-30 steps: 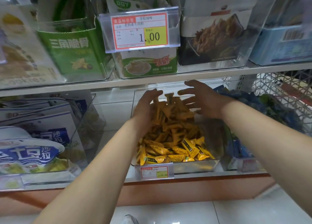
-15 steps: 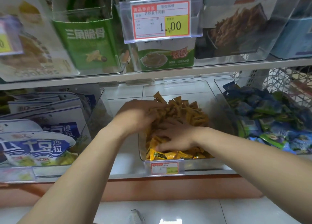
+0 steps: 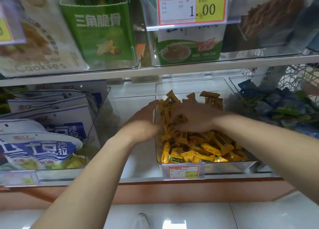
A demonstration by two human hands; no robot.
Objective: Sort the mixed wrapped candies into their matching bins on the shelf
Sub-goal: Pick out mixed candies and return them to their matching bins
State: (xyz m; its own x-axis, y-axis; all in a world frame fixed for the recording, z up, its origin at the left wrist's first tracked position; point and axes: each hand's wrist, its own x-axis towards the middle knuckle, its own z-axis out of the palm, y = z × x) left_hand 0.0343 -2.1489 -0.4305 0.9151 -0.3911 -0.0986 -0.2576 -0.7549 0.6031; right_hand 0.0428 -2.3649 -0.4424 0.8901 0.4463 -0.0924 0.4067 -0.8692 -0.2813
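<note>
Since half a second ago my left hand [image 3: 141, 123] has slid off the pile to the left wall of the bin [image 3: 189, 87], fingers fairly straight and holding nothing I can see. My right hand [image 3: 196, 120] has shifted further back on the yellow candies [image 3: 203, 146]; it lies palm down, fingers spread, blurred, gripping nothing. Those candies fill the clear bin on the lower shelf [image 3: 138, 159], with a price tag [image 3: 183, 172] at its front and blue and green candies [image 3: 279, 106] just to the right.
</note>
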